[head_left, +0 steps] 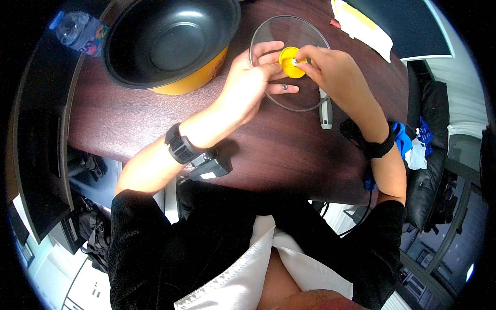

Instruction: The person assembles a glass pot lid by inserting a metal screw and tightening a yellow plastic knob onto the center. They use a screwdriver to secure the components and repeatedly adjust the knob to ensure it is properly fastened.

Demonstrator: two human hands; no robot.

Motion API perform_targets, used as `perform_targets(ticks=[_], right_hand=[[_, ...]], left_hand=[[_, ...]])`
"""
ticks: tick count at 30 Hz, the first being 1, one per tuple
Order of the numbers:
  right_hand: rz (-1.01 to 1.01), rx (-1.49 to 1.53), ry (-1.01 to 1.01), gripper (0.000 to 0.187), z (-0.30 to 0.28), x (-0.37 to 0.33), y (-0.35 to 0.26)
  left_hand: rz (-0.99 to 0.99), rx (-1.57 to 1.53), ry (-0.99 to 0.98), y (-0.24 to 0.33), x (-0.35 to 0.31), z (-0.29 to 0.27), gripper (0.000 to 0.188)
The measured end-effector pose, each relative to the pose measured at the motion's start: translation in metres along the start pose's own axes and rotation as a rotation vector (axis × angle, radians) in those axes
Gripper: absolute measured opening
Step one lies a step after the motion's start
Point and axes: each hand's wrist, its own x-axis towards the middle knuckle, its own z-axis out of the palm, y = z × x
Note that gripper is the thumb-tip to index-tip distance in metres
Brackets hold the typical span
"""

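Observation:
My left hand (248,77) is closed at the left side of a round clear glass lid (305,98) with a dark rim. Its thumb reaches a round yellow knob (291,72), hollow side facing me, at the lid's middle. A small dark metal piece (284,87) shows by a lower finger; whether it is a ring or a loose part I cannot tell. From the right, my right hand (323,62) pinches thumb and forefinger on something tiny and whitish in the knob's hollow. A grey-and-white handled tool (325,114) lies at the lid's lower right edge, partly hidden.
A large black-lined yellow pan (191,85) stands to the left on the dark wooden table (119,121). Beyond it is a clear water bottle (80,32) with a blue cap. White-yellow paper (364,28) lies far right. A black chair (434,103) holds blue and white items.

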Motion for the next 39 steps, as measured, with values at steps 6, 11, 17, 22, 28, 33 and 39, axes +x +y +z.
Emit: perform_targets(ticks=[6, 11, 17, 22, 28, 33, 39], right_hand=[[0.036, 0.006, 0.035, 0.018, -0.005, -0.003, 0.001], [0.329, 0.134, -0.043, 0.025, -0.025, -0.022, 0.0], [0.535, 0.244, -0.008, 0.031, -0.021, -0.063, 0.01], [0.747, 0.29, -0.169, 0.043, -0.007, -0.085, 0.003], [0.704, 0.289, -0.031, 0.038, -0.004, -0.084, -0.001], [0.284, 0.002, 0.371, 0.02, -0.02, -0.061, -0.014], [0.211, 0.116, 0.217, 0.024, 0.005, -0.041, -0.021]], left_hand=[[-0.016, -0.031, 0.011, -0.001, 0.001, -0.002, 0.041], [0.002, 0.019, 0.07, 0.004, -0.004, 0.001, 0.041], [-0.008, 0.004, 0.051, 0.003, -0.001, 0.002, 0.041], [0.006, -0.025, 0.044, 0.004, 0.001, -0.001, 0.041], [0.004, -0.024, -0.025, 0.004, 0.003, 0.0, 0.042], [0.014, 0.028, -0.018, 0.007, 0.001, 0.006, 0.042], [0.01, 0.039, -0.038, 0.003, 0.0, 0.008, 0.043]])
